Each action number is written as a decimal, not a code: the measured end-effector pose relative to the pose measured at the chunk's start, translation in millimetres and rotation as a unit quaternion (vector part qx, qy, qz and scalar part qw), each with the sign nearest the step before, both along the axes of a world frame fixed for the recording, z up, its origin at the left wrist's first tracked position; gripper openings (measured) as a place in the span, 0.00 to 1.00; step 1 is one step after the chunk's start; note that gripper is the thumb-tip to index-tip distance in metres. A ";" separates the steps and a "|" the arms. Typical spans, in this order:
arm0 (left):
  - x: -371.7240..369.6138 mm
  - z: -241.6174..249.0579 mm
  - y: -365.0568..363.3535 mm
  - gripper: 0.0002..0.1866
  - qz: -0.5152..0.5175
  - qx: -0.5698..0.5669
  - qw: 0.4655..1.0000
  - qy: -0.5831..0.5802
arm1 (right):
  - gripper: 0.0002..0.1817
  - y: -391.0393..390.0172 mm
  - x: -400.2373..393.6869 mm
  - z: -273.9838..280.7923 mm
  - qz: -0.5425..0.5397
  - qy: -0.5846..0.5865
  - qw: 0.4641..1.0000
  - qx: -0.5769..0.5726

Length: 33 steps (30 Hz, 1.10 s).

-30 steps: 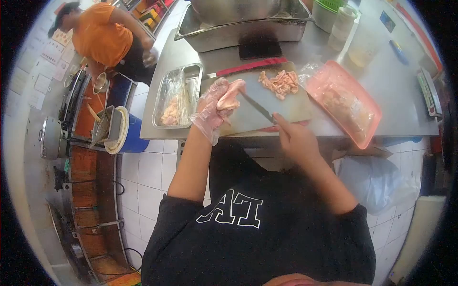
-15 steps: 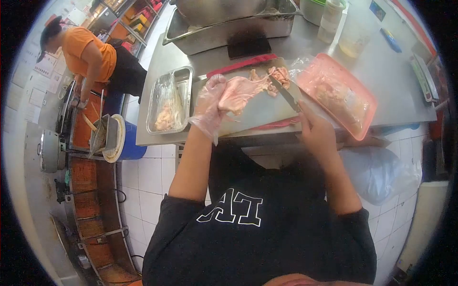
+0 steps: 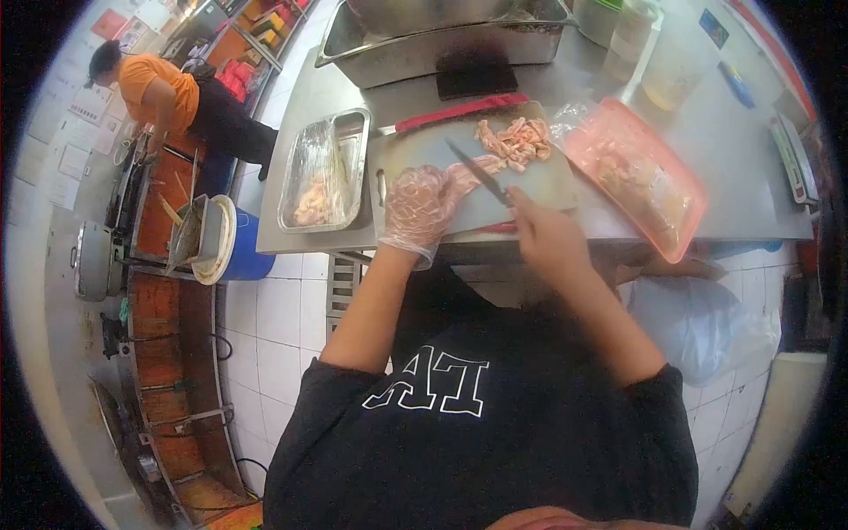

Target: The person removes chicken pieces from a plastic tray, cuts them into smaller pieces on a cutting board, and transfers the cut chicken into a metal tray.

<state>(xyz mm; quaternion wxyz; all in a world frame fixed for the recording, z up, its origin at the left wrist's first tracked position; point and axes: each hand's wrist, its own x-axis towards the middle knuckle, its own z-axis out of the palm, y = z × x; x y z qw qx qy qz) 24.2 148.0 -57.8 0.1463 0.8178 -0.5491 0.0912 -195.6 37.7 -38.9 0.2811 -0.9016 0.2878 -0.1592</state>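
Observation:
In the head view my left hand (image 3: 419,208), in a clear plastic glove, is closed on a piece of raw meat (image 3: 463,180) lying on the cutting board (image 3: 397,162). My bare right hand (image 3: 549,237) grips the handle of a knife (image 3: 481,170). The blade slants up and left across the meat, just right of my gloved fingers. Beyond the blade, a pile of cut meat pieces (image 3: 521,141) lies at the board's far right. My fingers hide part of the held meat.
A metal tray with plastic wrap (image 3: 357,177) stands left of the board, a pink tray (image 3: 680,221) with bagged meat on the right. Behind are a deep steel pan (image 3: 424,71) and a red strip (image 3: 455,115). A person in orange (image 3: 163,84) works at the far left.
My left hand has lowered the meat onto the board, where the piece now lies flatter. My right hand and the knife have moved left over it. The cut pieces show more fully.

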 end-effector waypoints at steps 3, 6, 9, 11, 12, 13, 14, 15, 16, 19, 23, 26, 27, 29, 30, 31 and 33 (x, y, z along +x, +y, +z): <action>-5.2 -3.2 -2.8 0.15 -0.022 -0.067 0.995 0.074 | 0.21 8.4 14.1 -16.4 0.025 0.014 1.000 -0.009; -4.0 -8.3 -5.6 0.13 -0.045 -0.099 0.990 0.094 | 0.22 13.3 17.9 -16.0 0.015 0.031 0.999 0.000; -0.5 -15.0 -10.0 0.14 -0.073 -0.108 0.984 0.118 | 0.24 13.8 20.8 -21.5 0.029 0.053 0.998 -0.019; -8.9 -9.8 -11.2 0.12 -0.038 -0.079 0.991 0.100 | 0.26 15.3 17.9 -23.5 0.037 0.074 0.994 -0.068; -13.2 -6.3 -11.6 0.11 -0.002 -0.048 0.996 0.079 | 0.28 17.8 15.6 -24.2 0.048 0.092 0.988 -0.116; -12.8 -9.7 -14.3 0.11 -0.001 -0.045 0.996 0.081 | 0.28 22.0 10.4 -19.8 0.049 0.094 0.988 -0.112; -10.8 -12.8 -17.2 0.10 -0.007 -0.020 0.998 0.061 | 0.29 28.0 2.9 -10.9 0.046 0.137 0.986 -0.081; -7.5 -15.8 -18.2 0.09 -0.013 0.004 0.999 0.041 | 0.30 31.4 -0.9 -5.5 0.043 0.179 0.982 -0.049; -3.2 -19.4 -18.3 0.09 -0.012 0.007 0.999 0.042 | 0.30 30.7 -0.6 -4.7 0.045 0.181 0.981 -0.046; -0.4 -27.0 -17.7 0.09 -0.047 -0.051 0.995 0.077 | 0.31 24.3 3.1 -11.4 0.041 0.162 0.985 -0.033; -9.5 -7.0 -16.8 0.10 -0.024 -0.059 0.994 0.089 | 0.29 9.1 40.9 -35.6 0.040 0.107 0.988 -0.102; -12.1 -1.4 -16.2 0.11 -0.002 -0.037 0.996 0.078 | 0.29 8.7 37.9 -34.2 0.046 0.117 0.987 -0.099; -11.0 -1.7 -15.1 0.12 -0.008 -0.051 0.996 0.079 | 0.28 10.0 32.5 -33.8 0.057 0.114 0.987 -0.094; -8.1 -7.9 -14.2 0.13 -0.017 -0.046 0.996 0.073 | 0.28 16.4 5.8 -26.6 0.057 0.097 0.990 -0.088; -6.6 -10.0 -14.8 0.13 -0.026 -0.043 0.996 0.069 | 0.29 18.1 -2.6 -21.2 0.057 0.082 0.992 -0.082; -4.5 -12.3 -15.4 0.13 -0.027 -0.043 0.996 0.068 | 0.29 18.1 -4.8 -15.9 0.056 0.081 0.992 -0.083; -2.5 -16.0 -15.4 0.12 -0.034 -0.057 0.994 0.093 | 0.30 18.9 -11.7 -10.3 0.051 0.133 0.990 -0.021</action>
